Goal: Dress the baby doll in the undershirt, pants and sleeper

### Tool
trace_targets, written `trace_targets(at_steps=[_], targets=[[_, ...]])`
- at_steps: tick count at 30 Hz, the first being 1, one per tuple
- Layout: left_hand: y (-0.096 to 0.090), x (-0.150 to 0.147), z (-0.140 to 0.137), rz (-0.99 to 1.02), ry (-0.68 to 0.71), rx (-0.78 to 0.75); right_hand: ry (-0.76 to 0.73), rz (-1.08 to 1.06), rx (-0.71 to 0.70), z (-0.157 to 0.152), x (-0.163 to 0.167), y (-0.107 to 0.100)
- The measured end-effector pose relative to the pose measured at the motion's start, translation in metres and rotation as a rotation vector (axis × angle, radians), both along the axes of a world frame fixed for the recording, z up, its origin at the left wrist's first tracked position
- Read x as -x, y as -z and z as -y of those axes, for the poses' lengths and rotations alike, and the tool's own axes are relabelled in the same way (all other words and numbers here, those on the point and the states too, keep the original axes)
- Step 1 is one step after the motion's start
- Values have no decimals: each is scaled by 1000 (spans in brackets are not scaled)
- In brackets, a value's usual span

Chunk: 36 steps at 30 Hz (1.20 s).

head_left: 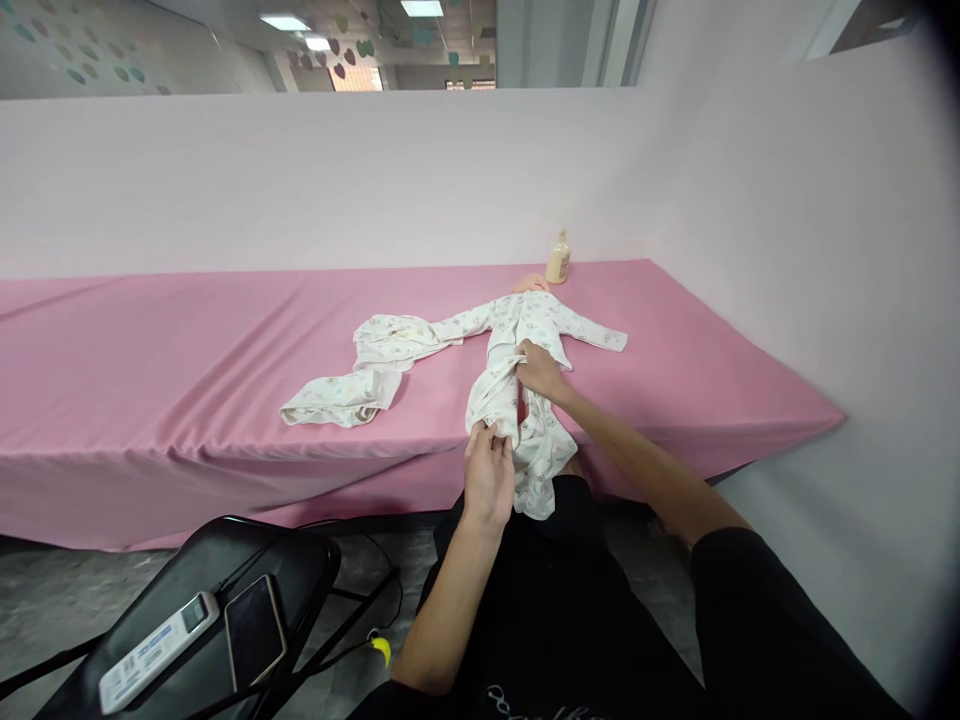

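Observation:
A white baby jumpsuit (529, 318) with a small print lies spread at the table's front edge, sleeves out to both sides. What looks like a baby doll (531, 283) is inside it, its skin-coloured head showing beyond the collar. My left hand (489, 470) pinches the lower end of one trouser leg. Higher up, my right hand (538, 368) grips a fold of the cloth near the waist. The other leg, with snaps along its edge, hangs over the table edge against my lap. My fingers partly hide the cloth they hold.
Left of the jumpsuit lie more printed baby clothes (341, 398) on the pink-covered table (135, 370). A pump bottle (558, 258) stands near the white wall. At lower left, a black chair (247, 545) carries a phone (255, 632) and a white power bank (159, 652) with a cable.

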State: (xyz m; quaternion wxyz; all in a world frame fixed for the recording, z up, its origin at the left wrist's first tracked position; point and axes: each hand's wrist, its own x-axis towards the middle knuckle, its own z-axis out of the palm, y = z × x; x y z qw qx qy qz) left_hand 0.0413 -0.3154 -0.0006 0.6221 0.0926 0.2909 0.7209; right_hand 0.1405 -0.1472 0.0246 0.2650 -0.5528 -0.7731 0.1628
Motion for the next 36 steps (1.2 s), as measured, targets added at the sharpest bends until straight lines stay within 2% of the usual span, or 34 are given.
trace_targets(at_steps=[4, 7, 11, 16, 19, 24, 30, 36], targets=[[5, -2, 10, -85, -59, -58, 101, -45, 33, -7, -1, 4], [8, -4, 11, -162, -126, -86, 108, -62, 41, -7, -1, 3], [17, -3, 7, -330, -133, -87, -16, -67, 92, -1, -7, -8], [34, -2, 6, -665, -185, -133, -285, -111, 278, 8, -30, -23], [43, -1, 4, -816, -232, -139, -302, -89, 312, 16, -36, -25], [53, 0, -7, -1001, -263, -116, -180, 72, 254, 23, -28, -19], [55, -2, -23, -1298, -319, -108, -227, 299, 125, 10, -16, -15], [51, -4, -28, -1365, -340, -150, -161, 302, 57, 6, -14, -14]])
